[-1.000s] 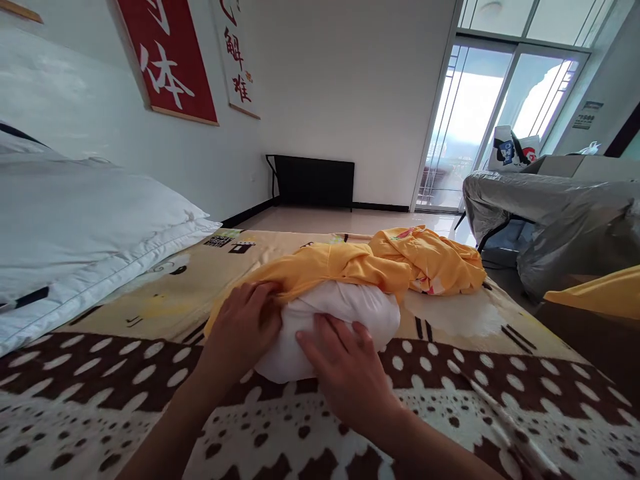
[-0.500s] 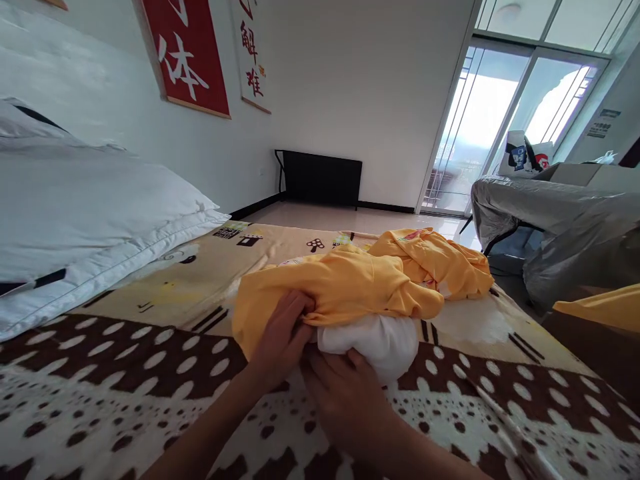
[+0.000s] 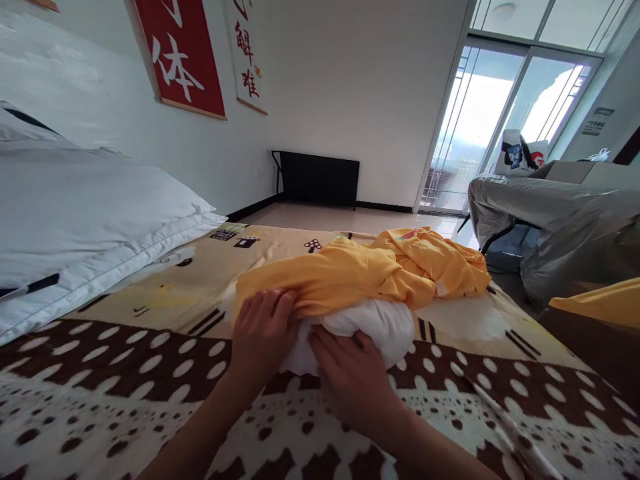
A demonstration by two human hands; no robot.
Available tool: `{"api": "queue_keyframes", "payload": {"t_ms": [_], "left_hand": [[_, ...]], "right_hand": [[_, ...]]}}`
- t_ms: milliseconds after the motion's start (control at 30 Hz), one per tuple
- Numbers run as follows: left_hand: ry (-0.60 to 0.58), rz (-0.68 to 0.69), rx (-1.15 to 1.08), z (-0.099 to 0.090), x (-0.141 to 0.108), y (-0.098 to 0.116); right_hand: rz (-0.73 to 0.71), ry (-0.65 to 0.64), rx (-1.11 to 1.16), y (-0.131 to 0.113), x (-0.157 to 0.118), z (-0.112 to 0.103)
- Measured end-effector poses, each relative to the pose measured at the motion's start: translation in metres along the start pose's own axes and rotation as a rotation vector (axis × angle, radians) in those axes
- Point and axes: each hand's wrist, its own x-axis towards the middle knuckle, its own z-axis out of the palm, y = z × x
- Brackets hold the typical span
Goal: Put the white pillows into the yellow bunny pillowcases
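Yellow fabric [image 3: 330, 275], crumpled and looking like a cushion cover, lies partly over a soft white stuffed cushion [image 3: 390, 328] on the bed. My left hand [image 3: 265, 328] is closed on the near left edge of the yellow fabric, fingers curled over it and the thumb side hidden. My right hand [image 3: 350, 373] presses and grips the white cushion at the near side, with its fingertips sunk in the soft folds. Beyond the cushion, another bunched yellow cloth [image 3: 445, 263] with a printed pattern rests farther back and to the right.
A patterned blanket [image 3: 150, 413] covers the bed. White pillows [image 3: 100, 213] lie at the left. A black folded panel [image 3: 320, 179] leans by the far wall. A plastic-wrapped piece of furniture [image 3: 540, 200] stands at the right, and a yellow cloth corner [image 3: 600, 303] juts in nearer.
My left hand has shifted left and up, its back now turned upward on the yellow fabric's edge. More of the white cushion shows between my hands. My right hand has moved slightly up.
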Motion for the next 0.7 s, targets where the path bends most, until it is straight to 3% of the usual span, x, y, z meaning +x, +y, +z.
{"api": "queue_keyframes", "payload": {"t_ms": [100,333,500,700], "left_hand": [[-0.012,0.014,-0.02,-0.001,0.001,0.007],[0.161,0.056,-0.065,-0.008,0.002,0.024],[0.07,0.103,-0.257,-0.012,-0.007,0.047],[-0.027,0.129,-0.623,-0.016,-0.016,0.074]], "right_hand": [[0.052,0.022,0.042,0.006,0.002,-0.002],[0.096,0.053,0.037,0.013,0.006,-0.006],[0.127,0.061,0.015,0.019,0.004,-0.001],[0.171,-0.051,-0.062,0.031,0.001,0.014]]}}
